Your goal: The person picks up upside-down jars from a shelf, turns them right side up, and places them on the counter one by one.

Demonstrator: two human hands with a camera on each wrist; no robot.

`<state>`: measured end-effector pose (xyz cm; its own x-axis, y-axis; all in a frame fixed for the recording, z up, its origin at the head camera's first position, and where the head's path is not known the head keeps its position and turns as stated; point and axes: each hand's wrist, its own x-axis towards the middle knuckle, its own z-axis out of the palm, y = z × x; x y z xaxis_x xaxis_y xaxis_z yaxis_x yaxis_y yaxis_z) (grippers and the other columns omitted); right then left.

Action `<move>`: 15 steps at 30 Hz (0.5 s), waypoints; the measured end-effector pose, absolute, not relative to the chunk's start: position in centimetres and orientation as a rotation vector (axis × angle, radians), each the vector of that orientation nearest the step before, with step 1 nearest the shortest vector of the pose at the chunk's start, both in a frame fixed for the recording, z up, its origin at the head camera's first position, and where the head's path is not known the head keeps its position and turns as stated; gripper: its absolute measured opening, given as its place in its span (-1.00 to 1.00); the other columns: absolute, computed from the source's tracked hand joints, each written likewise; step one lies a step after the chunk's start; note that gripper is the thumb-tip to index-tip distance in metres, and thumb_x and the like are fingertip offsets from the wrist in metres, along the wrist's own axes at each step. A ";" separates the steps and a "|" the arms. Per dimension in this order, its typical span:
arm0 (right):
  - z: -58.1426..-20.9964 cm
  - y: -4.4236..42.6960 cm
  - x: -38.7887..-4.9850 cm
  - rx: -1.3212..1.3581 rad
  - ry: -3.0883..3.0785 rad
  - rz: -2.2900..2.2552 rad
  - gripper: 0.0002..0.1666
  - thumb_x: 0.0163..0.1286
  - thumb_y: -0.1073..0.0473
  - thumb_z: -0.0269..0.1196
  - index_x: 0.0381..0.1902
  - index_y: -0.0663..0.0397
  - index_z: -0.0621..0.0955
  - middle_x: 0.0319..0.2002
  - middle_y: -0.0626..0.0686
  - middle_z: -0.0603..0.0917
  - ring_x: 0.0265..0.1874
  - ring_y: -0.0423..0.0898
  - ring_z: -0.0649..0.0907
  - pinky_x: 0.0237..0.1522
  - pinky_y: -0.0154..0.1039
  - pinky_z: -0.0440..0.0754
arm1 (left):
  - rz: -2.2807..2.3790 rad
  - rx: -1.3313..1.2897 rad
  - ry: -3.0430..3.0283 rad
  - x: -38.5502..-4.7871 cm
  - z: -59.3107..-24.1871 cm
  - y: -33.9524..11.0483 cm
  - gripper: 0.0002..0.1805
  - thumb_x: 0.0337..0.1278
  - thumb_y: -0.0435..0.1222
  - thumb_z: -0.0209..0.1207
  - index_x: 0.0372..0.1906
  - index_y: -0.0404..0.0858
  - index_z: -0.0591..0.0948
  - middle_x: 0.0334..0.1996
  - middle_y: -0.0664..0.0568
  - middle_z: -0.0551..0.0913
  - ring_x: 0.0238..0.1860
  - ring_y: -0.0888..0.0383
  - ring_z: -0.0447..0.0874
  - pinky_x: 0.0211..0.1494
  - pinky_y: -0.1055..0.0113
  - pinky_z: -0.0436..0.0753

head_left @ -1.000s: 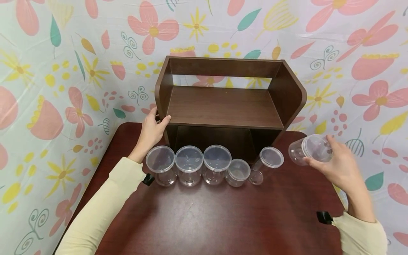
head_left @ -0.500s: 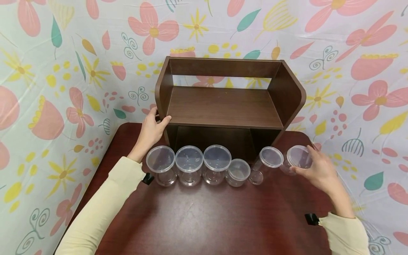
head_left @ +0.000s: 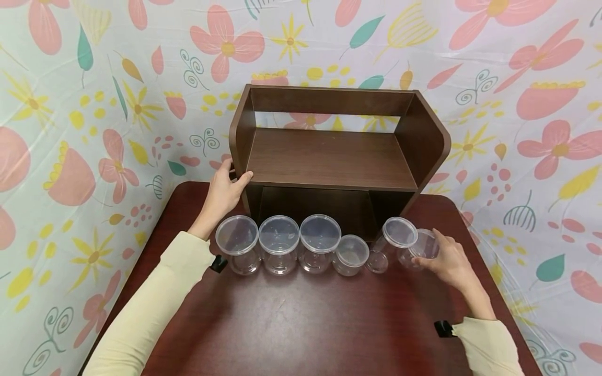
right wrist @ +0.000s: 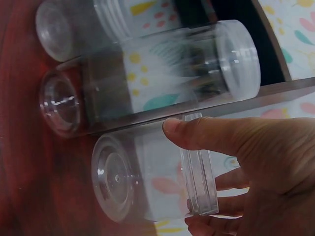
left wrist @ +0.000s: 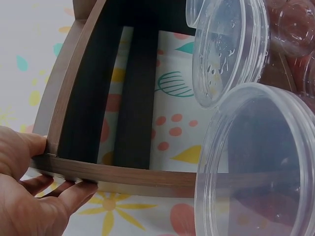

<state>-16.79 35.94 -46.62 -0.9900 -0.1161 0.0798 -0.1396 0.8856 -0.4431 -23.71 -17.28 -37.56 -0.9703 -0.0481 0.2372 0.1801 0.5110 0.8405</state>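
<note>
My right hand (head_left: pixel 450 259) holds a short clear plastic jar (right wrist: pixel 142 179) by its lid, thumb on one side and fingers on the other. In the head view the jar stands at the right end of a row, close beside a tall slim jar (head_left: pixel 400 233). Whether its base touches the table cannot be told. My left hand (head_left: pixel 223 192) grips the left side panel of a dark brown wooden shelf (head_left: pixel 329 156), thumb on the front edge and fingers along the outer side in the left wrist view. Near that wrist stands a wide-lidded jar (head_left: pixel 237 235).
Two more wide-lidded jars (head_left: pixel 279 235) and a low small jar (head_left: pixel 350 249) continue the row along the shelf's front. The reddish-brown table (head_left: pixel 301 324) runs toward me. A flowered cloth (head_left: pixel 141 68) covers the walls behind and at both sides.
My right hand has brought its jar leftward and down, from out at the right to beside the tall slim jar. My left hand stays on the shelf.
</note>
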 end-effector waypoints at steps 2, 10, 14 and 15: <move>-47.1 35.9 -16.8 0.185 -3.017 0.718 0.25 0.04 0.07 0.63 0.40 0.71 0.19 0.12 0.75 0.37 0.07 0.69 0.37 0.00 0.47 0.38 | -1.446 -0.115 -2.522 -23.7 -37.6 -17.3 -0.39 0.48 -0.21 0.22 0.44 -0.39 0.34 0.30 -0.35 0.50 0.35 -0.21 0.49 0.29 -0.05 0.56; -48.4 35.7 -16.7 0.170 -3.020 0.728 0.22 0.04 0.08 0.63 0.38 0.70 0.22 0.12 0.74 0.38 0.05 0.66 0.40 -0.01 0.43 0.42 | -1.458 -0.118 -2.516 -23.6 -37.6 -17.3 -0.39 0.47 -0.21 0.22 0.44 -0.41 0.34 0.30 -0.35 0.50 0.35 -0.21 0.49 0.30 -0.04 0.56; -48.9 35.6 -16.7 0.159 -3.028 0.730 0.22 0.04 0.07 0.63 0.39 0.68 0.23 0.12 0.74 0.38 0.05 0.66 0.40 -0.01 0.44 0.42 | -1.470 -0.120 -2.510 -23.7 -37.6 -17.3 -0.39 0.47 -0.22 0.22 0.44 -0.41 0.33 0.29 -0.36 0.50 0.35 -0.20 0.49 0.31 -0.02 0.55; -49.0 35.6 -16.7 0.157 -3.030 0.729 0.21 0.04 0.07 0.63 0.39 0.67 0.23 0.12 0.74 0.39 0.05 0.66 0.40 -0.01 0.44 0.42 | -1.475 -0.121 -2.508 -23.7 -37.6 -17.3 -0.39 0.47 -0.22 0.22 0.44 -0.42 0.34 0.29 -0.35 0.50 0.35 -0.20 0.49 0.31 -0.02 0.55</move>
